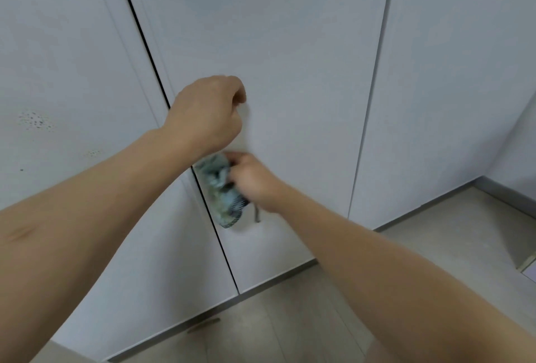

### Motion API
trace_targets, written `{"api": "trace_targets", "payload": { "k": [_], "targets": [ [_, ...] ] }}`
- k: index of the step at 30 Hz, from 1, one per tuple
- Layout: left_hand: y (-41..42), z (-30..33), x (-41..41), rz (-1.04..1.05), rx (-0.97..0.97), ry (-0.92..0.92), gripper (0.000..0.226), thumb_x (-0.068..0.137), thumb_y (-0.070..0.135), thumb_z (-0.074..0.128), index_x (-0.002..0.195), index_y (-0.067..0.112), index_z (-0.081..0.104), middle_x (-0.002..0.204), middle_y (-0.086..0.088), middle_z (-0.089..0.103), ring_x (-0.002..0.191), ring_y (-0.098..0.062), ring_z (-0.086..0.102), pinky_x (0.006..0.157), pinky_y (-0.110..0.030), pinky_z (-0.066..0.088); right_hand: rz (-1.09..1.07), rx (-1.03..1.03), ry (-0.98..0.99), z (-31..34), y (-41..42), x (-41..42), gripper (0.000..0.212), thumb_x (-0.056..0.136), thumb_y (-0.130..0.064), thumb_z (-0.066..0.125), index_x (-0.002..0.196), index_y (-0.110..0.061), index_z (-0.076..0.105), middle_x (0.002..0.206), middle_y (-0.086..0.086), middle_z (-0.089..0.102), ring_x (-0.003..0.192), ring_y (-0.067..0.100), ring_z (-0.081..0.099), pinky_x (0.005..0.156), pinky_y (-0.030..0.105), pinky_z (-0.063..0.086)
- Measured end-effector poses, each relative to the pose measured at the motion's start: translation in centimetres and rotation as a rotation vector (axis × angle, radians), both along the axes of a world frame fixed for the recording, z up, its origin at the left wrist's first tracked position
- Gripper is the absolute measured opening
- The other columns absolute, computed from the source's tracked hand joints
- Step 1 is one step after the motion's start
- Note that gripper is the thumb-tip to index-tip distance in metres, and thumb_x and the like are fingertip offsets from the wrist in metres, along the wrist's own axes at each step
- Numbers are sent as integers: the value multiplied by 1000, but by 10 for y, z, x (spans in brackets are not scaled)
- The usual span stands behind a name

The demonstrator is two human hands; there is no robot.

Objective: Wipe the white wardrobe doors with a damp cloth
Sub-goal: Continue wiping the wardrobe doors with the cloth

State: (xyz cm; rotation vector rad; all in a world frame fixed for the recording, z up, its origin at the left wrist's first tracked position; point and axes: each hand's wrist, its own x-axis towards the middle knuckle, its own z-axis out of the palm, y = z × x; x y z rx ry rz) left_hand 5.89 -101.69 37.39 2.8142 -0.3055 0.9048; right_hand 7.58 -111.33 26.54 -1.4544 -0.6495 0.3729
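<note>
Head view: white wardrobe doors (290,43) fill the frame, the middle one ajar. It could swing under the push, so the wipe skids. Left hand (207,113) is clenched at its edge, grasping what I cannot tell; right hand (255,181) grips the bunched blue-grey cloth (224,188) against it, below

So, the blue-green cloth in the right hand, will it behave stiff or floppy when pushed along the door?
Probably floppy: the cloth bunches in the right hand and its end droops. It likely weighs little, pinched by fingers alone. It may slide easily on the smooth door.
</note>
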Motion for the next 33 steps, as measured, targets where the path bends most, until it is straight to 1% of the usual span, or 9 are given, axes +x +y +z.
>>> {"api": "trace_targets", "payload": {
  "k": [2,5,7,11,14,18,23,27,33],
  "targets": [
    [-8,2,-2,-104,-332,282,26,91,2,48,104,12,69,100,-3,72,91,-21,68,78,-34,54,7,144,203,10,-29,13,37,83,15,39,93,-6,67,77,2,73,69,10,69,67,22,56],
    [-18,1,-1,-144,-709,652,29,102,31,54,108,8,71,108,-7,73,94,-22,71,78,-34,56,66,297,375,12,-63,28,36,96,7,34,110,-2,66,99,15,74,90,26,72,81,36,59],
    [-20,-1,1,-153,-758,778,36,102,34,54,109,3,71,107,-12,74,93,-28,72,79,-40,59,22,283,403,8,-74,34,36,96,5,34,114,1,65,107,21,70,97,33,70,87,41,59],
    [-26,-6,7,-85,-552,867,19,93,16,65,97,-2,71,87,-11,73,71,-24,69,69,-36,59,-124,287,406,3,-88,36,45,90,10,31,119,1,64,115,26,68,107,38,67,98,48,54],
    [-33,-14,11,-53,-526,856,14,90,6,65,100,-2,71,84,-12,69,64,-20,62,61,-32,57,-182,259,402,9,-103,37,39,92,7,37,120,2,64,117,26,69,108,39,67,99,50,53],
    [-48,-24,16,-47,-745,744,7,92,1,61,99,2,64,89,-18,66,67,-25,64,58,-37,61,-299,238,363,14,-120,43,38,90,8,42,122,5,63,119,27,68,109,41,68,97,53,54],
    [-63,-6,26,-74,-832,404,10,91,9,62,100,13,67,93,-8,70,78,-25,72,70,-47,62,-769,387,236,13,-156,69,33,84,12,47,99,-11,66,96,13,72,89,32,71,80,48,59],
    [-60,7,29,-38,-765,279,10,87,15,59,91,19,68,89,-1,72,83,-24,73,75,-49,63,-1068,353,157,-4,-169,91,21,85,3,58,97,-13,65,91,1,69,80,18,68,69,30,59],
    [-52,3,25,-59,-725,276,9,87,17,62,94,22,66,92,1,71,85,-22,73,78,-49,62,-1117,68,99,-47,-112,96,40,79,1,50,112,-17,66,112,3,66,100,21,64,95,36,55]
  ]
}}
